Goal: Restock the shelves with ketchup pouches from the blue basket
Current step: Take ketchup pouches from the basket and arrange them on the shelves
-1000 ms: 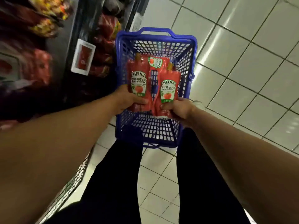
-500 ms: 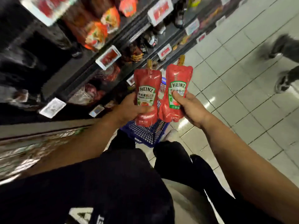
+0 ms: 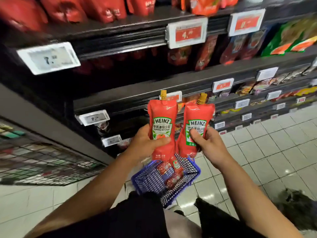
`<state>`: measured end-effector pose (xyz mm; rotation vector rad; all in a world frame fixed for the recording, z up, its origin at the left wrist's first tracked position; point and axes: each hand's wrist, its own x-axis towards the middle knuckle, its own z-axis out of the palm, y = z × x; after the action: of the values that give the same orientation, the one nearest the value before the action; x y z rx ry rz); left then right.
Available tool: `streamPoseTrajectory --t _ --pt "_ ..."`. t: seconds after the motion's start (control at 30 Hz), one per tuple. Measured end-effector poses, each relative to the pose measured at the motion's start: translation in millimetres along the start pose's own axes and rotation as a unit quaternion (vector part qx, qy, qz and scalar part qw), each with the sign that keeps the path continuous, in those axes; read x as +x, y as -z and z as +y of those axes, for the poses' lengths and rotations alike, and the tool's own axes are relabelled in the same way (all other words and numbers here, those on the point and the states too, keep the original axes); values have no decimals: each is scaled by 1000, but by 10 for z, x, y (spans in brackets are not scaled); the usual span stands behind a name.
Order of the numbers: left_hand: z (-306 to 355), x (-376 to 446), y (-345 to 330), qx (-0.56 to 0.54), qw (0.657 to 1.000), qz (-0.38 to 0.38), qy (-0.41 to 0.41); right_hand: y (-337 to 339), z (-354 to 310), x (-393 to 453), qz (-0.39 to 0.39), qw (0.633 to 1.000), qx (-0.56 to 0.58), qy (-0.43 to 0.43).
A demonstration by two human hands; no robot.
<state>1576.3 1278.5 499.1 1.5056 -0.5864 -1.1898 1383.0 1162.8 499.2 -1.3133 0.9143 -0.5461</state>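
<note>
My left hand (image 3: pixel 145 143) grips a red Heinz ketchup pouch (image 3: pixel 162 117) upright by its lower half. My right hand (image 3: pixel 208 145) holds a second red ketchup pouch (image 3: pixel 197 117) the same way, right beside the first. Both pouches have yellow caps on top and stand in front of the dark shelf edge (image 3: pixel 130 98). Below the hands, the blue basket (image 3: pixel 151 181) sits on the floor with more red pouches (image 3: pixel 171 170) inside.
Dark shelves rise ahead, with red pouches (image 3: pixel 178 55) on the upper levels and white price tags (image 3: pixel 48 57) on the edges. A dim gap (image 3: pixel 109 76) lies on the shelf above the hands. A wire rack (image 3: pixel 34 162) stands at left. White tiled floor (image 3: pixel 274 143) spreads to the right.
Both hands have lifted the two pouches out of the basket and up in front of the shelves. My view has swung from the floor up to the shelving.
</note>
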Motion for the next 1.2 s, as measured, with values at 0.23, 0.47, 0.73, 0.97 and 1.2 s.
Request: streamPoseTrajectory --t 0.23,0.47,0.73,0.97,1.2 --pt "282 68 597 20 998 16 -60 -475 -452 256 -10 998 5 54" --pt "543 254 901 33 994 61 -89 -722 -714 634 -29 998 -18 56" --pt "678 563 944 65 980 135 -129 -823 -724 1271 -56 996 7 74" --pt "1048 914 870 77 971 200 -109 -768 -901 1601 -64 994 -15 82" --pt "1461 1450 968 121 937 279 -173 -680 -1009 1745 -57 997 1 49"
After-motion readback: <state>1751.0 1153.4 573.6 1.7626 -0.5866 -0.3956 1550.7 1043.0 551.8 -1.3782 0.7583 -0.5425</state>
